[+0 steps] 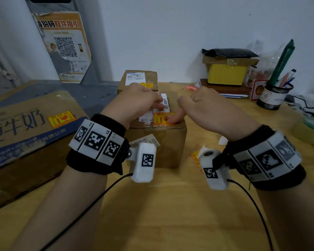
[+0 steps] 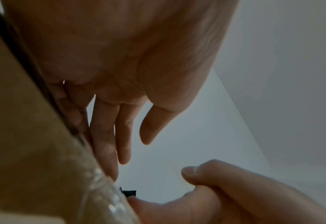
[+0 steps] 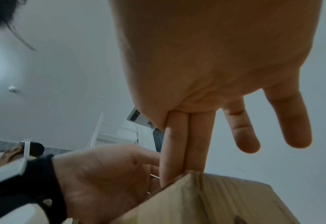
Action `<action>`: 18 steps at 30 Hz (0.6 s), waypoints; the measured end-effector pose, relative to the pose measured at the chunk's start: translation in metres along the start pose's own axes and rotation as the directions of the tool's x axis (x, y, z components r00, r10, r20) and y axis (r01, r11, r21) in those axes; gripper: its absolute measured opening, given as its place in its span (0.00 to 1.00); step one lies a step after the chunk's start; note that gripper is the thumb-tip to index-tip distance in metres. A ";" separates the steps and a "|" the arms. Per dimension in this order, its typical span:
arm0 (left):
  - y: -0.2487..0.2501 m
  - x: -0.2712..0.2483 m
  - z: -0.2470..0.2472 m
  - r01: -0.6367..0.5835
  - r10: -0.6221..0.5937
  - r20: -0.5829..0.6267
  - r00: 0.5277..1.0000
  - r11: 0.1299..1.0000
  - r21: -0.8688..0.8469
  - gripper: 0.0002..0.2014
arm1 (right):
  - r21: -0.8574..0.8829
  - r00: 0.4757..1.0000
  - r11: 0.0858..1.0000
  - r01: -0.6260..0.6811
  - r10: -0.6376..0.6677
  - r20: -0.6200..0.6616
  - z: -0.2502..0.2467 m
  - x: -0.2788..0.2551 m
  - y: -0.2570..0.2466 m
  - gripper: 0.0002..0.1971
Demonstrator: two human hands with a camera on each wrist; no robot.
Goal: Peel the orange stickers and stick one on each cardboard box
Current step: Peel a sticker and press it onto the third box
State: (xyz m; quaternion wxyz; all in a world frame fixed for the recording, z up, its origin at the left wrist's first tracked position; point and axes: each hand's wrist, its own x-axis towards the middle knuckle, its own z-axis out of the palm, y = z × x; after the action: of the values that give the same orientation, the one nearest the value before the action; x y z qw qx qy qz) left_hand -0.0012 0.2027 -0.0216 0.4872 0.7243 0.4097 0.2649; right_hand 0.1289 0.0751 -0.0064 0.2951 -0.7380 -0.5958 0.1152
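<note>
A small cardboard box stands on the wooden table in front of me. An orange sticker lies on its top beside a white shipping label. My right hand presses a fingertip down on that sticker; the right wrist view shows its fingers straight, reaching the box edge. My left hand rests on the box top with its fingers straight on the label. A second small box behind carries an orange sticker. The big box at left carries another sticker.
A sheet with orange stickers lies on the table under my right wrist. Back right stand a yellow container, a mesh pen cup and cables. A poster with a QR code leans at the back left.
</note>
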 end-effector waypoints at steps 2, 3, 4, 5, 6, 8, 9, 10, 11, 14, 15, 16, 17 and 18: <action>0.001 0.000 0.000 0.004 -0.004 0.000 1.000 1.000 -0.004 0.09 | -0.007 1.000 1.000 -0.025 0.025 -0.012 0.004 0.003 0.001 0.26; 0.001 0.000 0.000 0.006 -0.006 0.000 1.000 1.000 -0.008 0.09 | -0.010 0.999 0.999 -0.039 0.039 -0.026 0.008 0.006 0.002 0.25; 0.001 0.000 0.000 0.007 -0.007 0.002 1.000 1.000 -0.008 0.09 | -0.021 0.998 0.999 -0.043 0.042 -0.042 0.011 0.008 0.002 0.25; 0.001 0.000 0.000 0.007 -0.006 0.005 1.000 1.000 -0.004 0.09 | -0.036 0.998 0.998 -0.044 0.042 -0.055 0.012 0.010 0.003 0.25; 0.000 0.000 0.000 0.004 -0.004 0.007 1.000 1.000 0.002 0.09 | -0.042 0.997 0.998 -0.047 0.044 -0.058 0.012 0.011 0.002 0.25; 0.000 0.001 0.000 -0.002 0.002 0.008 1.000 1.000 0.009 0.10 | -0.038 0.998 0.998 -0.053 0.052 -0.022 0.006 0.008 0.000 0.25; 0.000 0.001 0.000 -0.001 0.001 0.006 1.000 1.000 0.010 0.11 | -0.035 0.999 0.998 -0.049 0.049 -0.004 0.004 0.007 0.000 0.25; 0.000 0.001 0.000 0.001 -0.001 0.002 1.000 1.000 0.012 0.11 | -0.033 0.999 0.998 -0.046 0.046 0.003 0.002 0.006 0.001 0.25; 0.000 0.001 0.000 0.003 -0.003 0.002 1.000 1.000 0.014 0.11 | -0.031 0.999 0.998 -0.048 0.048 0.003 0.002 0.005 0.001 0.24; 0.000 0.000 0.000 0.008 -0.008 0.011 1.000 1.000 0.019 0.11 | -0.052 0.997 0.995 -0.081 0.080 -0.012 0.006 0.008 0.002 0.24; 0.000 -0.001 0.000 0.008 -0.008 0.012 1.000 1.000 0.018 0.11 | -0.066 0.997 0.994 -0.082 0.081 -0.017 0.006 0.009 0.002 0.24; 0.000 -0.001 0.000 0.008 -0.008 0.012 1.000 1.000 0.017 0.11 | -0.073 0.997 0.995 -0.071 0.070 -0.014 0.004 0.009 0.001 0.24; 0.000 0.000 -0.001 0.007 -0.007 0.012 1.000 1.000 0.016 0.11 | -0.073 0.998 0.996 -0.058 0.058 -0.006 0.001 0.008 0.001 0.25; 0.001 0.000 -0.001 0.007 -0.007 0.012 1.000 1.000 0.018 0.11 | -0.064 0.999 0.997 -0.053 0.053 -0.002 0.000 0.007 0.001 0.25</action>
State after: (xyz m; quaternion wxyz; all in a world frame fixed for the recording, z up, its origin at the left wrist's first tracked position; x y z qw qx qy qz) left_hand -0.0018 0.2028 -0.0208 0.4839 0.7288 0.4116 0.2554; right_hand 0.1315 0.0814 -0.0063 0.2684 -0.7626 -0.5793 0.1036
